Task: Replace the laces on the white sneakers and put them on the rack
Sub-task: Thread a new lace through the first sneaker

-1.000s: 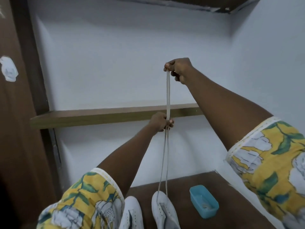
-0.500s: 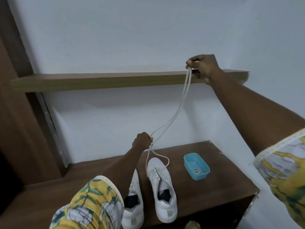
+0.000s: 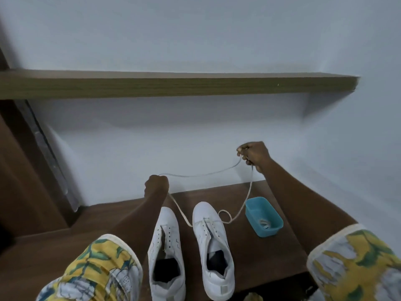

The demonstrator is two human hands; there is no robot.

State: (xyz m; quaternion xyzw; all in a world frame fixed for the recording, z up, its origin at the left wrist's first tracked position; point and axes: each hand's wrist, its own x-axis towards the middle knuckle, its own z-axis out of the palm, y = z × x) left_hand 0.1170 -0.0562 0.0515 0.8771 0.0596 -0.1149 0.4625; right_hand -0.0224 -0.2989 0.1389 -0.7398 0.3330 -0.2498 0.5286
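Note:
Two white sneakers stand side by side on the brown wooden surface (image 3: pixel 249 253), toes toward the wall. The left sneaker (image 3: pixel 166 253) has bare eyelets. The right sneaker (image 3: pixel 213 246) has a white lace (image 3: pixel 245 203) threaded through its front eyelets. My left hand (image 3: pixel 156 187) grips one strand of that lace above the left sneaker's toe. My right hand (image 3: pixel 253 153) pinches the other end, higher up and to the right, above the blue tub. A slack stretch of lace hangs between my two hands.
A small blue plastic tub (image 3: pixel 263 217) with something pale coiled inside sits right of the sneakers. A wooden shelf (image 3: pixel 173 85) runs along the white wall above. A dark wooden panel (image 3: pixel 19 170) stands at the left.
Both hands have come down with the lace, the right from shelf height to just above the tub. The lace has gone slack. The view has tilted down toward the sneakers.

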